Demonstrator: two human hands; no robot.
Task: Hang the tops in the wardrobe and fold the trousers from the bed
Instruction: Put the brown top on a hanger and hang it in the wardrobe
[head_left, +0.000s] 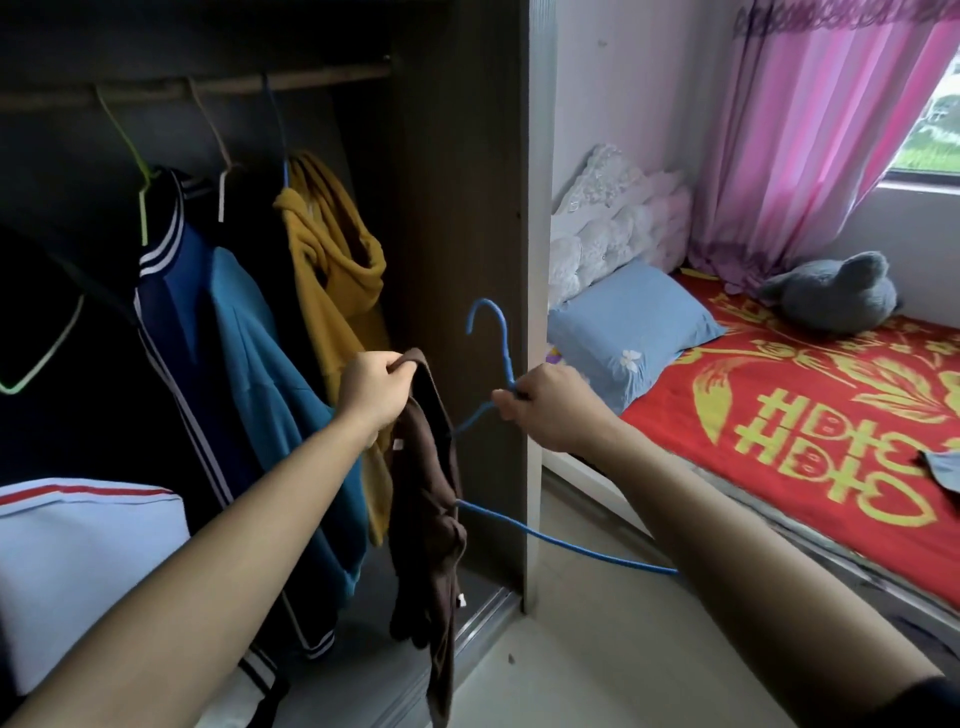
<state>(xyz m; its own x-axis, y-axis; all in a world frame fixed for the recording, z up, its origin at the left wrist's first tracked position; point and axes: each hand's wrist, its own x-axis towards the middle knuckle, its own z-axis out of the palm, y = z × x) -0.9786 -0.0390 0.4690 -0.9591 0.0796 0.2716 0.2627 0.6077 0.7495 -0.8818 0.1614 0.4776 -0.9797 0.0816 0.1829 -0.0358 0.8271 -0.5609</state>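
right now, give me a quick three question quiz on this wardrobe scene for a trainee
1. True or false: the brown top already hangs from the wardrobe rail.
2. What lies on the red blanket near the pink curtain? A) grey plush toy B) laptop C) shoe
3. Fill in: the blue hanger is gripped by the ____ hand.

Key
1. False: the left hand holds it up in front of the wardrobe.
2. A: the grey plush toy.
3. Right: the right hand grips it just below the hook.
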